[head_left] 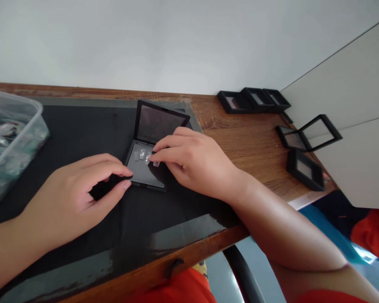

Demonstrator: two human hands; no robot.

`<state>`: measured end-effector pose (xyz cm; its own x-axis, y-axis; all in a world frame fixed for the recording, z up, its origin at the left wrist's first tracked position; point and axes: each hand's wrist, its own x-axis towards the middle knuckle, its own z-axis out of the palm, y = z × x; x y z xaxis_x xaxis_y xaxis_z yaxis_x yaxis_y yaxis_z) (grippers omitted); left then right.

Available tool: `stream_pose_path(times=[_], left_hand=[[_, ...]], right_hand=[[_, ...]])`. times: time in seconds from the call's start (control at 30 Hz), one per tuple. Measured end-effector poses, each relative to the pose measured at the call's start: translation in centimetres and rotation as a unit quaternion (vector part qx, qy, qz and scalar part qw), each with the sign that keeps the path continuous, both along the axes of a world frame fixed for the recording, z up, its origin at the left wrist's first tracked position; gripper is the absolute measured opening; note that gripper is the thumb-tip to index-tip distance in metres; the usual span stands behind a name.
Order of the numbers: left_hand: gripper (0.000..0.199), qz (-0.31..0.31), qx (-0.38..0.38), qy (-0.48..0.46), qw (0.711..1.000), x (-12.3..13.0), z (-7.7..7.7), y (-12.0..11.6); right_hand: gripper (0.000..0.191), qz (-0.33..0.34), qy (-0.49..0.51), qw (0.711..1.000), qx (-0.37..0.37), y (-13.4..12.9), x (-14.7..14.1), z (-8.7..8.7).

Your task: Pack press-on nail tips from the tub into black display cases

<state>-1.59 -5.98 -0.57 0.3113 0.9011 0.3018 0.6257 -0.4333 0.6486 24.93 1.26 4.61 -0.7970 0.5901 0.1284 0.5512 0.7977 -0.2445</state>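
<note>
While the left hand [77, 193] is at the near-left edge of the open black case [142, 176], thumb and forefinger tips close together, I honestly can't tell if they're pinching it or just resting there. The case sits between the two hands, lid [154, 124] standing up just past the right hand's [198, 162] fingertips. Those fingertips are down at a little row of clear pieces [142, 154] inside; the thumb's mostly hidden, so no idea if they're clamped on one.

The pieces look super light, stiff and kinda slick, so I'd take them by the side edges, fingertips only, no hard squeezing or they might crack or skid. Case looks like light, hard plastic; I'd hold the frame and keep off the lid's window.

Under both hands there's a dark glossy mat [88, 130] on a wooden desk [233, 130]. Left of the left hand is a clear tub [38, 108] of shiny bits. Way past the right hand are more dark cases [232, 102], and a pale wall [145, 46] runs beyond both hands.
</note>
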Motion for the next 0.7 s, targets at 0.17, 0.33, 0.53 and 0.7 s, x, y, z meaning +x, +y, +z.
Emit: stream_pose_path(times=[0.17, 0.33, 0.53, 0.7], left_hand=[[0.016, 0.011, 0.000, 0.003, 1.000, -0.2, -0.1, -0.1], [0.018, 0.018, -0.012, 0.008, 1.000, -0.2, 0.0, -0.1], [0.020, 0.005, -0.009, 0.012, 1.000, -0.1, -0.1, 0.0], [0.022, 0.001, -0.002, 0.032, 1.000, -0.3, -0.3, 0.0]], right_hand=[[0.024, -0.034, -0.003, 0.999, 0.001, -0.1, 0.6, 1.2], [0.034, -0.035, -0.068, 0.997, -0.030, 0.3, 1.0, 1.7], [0.030, -0.037, -0.073, 0.995, -0.060, 0.6, 0.9, 1.6], [0.031, -0.033, -0.077, 0.994, -0.066, 0.6, 0.7, 1.4]])
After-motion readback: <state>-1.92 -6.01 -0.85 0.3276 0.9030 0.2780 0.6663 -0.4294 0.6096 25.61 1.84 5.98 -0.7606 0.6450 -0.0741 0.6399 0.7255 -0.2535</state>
